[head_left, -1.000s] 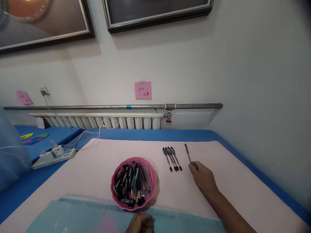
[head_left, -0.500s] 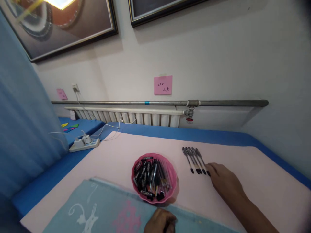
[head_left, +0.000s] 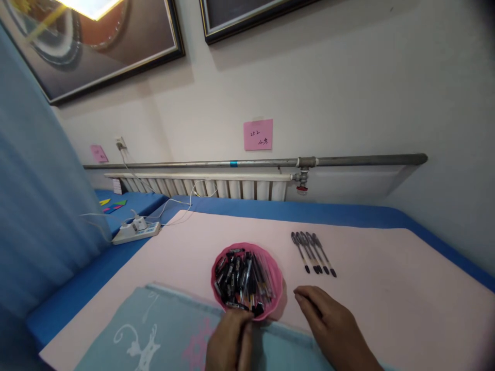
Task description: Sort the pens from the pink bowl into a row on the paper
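Observation:
A pink scalloped bowl (head_left: 279,288) holds many black pen parts (head_left: 232,278) and slim clear pen barrels or refills (head_left: 265,273). My left hand (head_left: 230,342) is at the bowl's front rim, fingers curled, overlapping it in view; anything inside its grip is hidden. To the right, several black-capped pens (head_left: 312,252) lie side by side in a slanted row on the pink sheet. My right hand (head_left: 332,324) hovers between that row and the bowl. Its thumb and fingertips are drawn together, and nothing shows between them.
A pale pink sheet (head_left: 386,288) covers the blue table (head_left: 348,214). Folded light-blue cloth (head_left: 170,330) lies along the near edge. At the left are a white power strip (head_left: 135,234) with plugs and cords, and a blue curtain (head_left: 42,196). Behind stand a radiator (head_left: 235,189) and a pipe (head_left: 359,161).
My right hand has left the pen row, moving left and nearer to me; the end pen stays lying there. My left hand has moved left and up to the bowl's front rim.

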{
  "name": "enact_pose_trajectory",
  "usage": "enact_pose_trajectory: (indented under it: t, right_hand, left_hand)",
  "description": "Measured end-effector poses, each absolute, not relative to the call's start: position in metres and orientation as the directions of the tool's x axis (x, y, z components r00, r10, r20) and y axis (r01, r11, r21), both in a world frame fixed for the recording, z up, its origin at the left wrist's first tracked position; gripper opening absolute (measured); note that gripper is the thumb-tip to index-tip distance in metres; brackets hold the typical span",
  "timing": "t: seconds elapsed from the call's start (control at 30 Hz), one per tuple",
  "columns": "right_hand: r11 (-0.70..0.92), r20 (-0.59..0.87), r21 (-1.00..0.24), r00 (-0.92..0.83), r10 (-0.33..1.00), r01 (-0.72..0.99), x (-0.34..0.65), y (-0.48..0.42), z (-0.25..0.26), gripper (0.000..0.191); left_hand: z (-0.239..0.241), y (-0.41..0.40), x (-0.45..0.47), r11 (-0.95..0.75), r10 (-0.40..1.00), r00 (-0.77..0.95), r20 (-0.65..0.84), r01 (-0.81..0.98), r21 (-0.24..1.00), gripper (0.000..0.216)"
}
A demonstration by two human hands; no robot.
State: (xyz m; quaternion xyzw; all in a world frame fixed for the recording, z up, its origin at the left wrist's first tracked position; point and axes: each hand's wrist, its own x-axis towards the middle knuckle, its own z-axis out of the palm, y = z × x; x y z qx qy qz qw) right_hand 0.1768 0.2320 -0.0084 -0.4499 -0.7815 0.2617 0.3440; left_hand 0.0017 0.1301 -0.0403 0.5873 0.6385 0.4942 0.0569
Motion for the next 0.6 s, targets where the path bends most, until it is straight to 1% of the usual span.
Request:
enact_pose_trajectory:
  t: [0.07,0.13,0.2,0.27,0.3,0.37,0.47,0.53,0.6]
  right_hand:
    - [0.430,0.285,-0.739,-0.337,0.897,0.519,0.178,0.234,-0.007,0.022]
    - [0.418,0.270,-0.749,-0.339,0.901,0.514,0.180,0.236,-0.005,0.022]
    - [0.426,0.265,-0.747,-0.359,0.895,0.511,0.181,0.236,-0.004,0.022]
    - [0.437,0.263,-0.739,-0.378,0.888,0.513,0.182,0.235,-0.004,0.023]
    - [0.442,0.264,-0.735,-0.383,0.885,0.515,0.182,0.235,-0.004,0.024]
    - [0.450,0.271,-0.729,-0.386,0.882,0.516,0.183,0.235,-0.006,0.024]
    - [0.454,0.274,-0.731,-0.390,0.879,0.509,0.183,0.237,-0.008,0.023]
    - [0.444,0.266,-0.742,-0.387,0.883,0.503,0.183,0.238,-0.008,0.022]
    - [0.428,0.255,-0.761,-0.383,0.888,0.487,0.182,0.237,-0.007,0.021]
  left_hand:
    - [-0.024,0.142,-0.010,-0.083,0.817,-0.293,0.496,0.792,0.605,0.022]
    - [-0.009,0.156,-0.015,0.091,0.866,-0.303,0.399,0.879,0.469,0.023]
    - [-0.001,0.169,-0.015,0.217,0.904,-0.313,0.290,0.922,0.320,0.022]
    - [0.003,0.178,-0.011,0.284,0.924,-0.326,0.198,0.935,0.214,0.021]
    - [0.003,0.181,-0.009,0.304,0.928,-0.334,0.165,0.935,0.185,0.021]
    - [0.003,0.185,-0.006,0.331,0.927,-0.354,0.125,0.928,0.171,0.023]
    - [0.003,0.188,-0.005,0.352,0.920,-0.376,0.112,0.917,0.190,0.022]
    - [0.003,0.188,-0.007,0.358,0.915,-0.387,0.109,0.908,0.218,0.020]
    - [0.001,0.186,-0.009,0.356,0.907,-0.400,0.128,0.894,0.273,0.020]
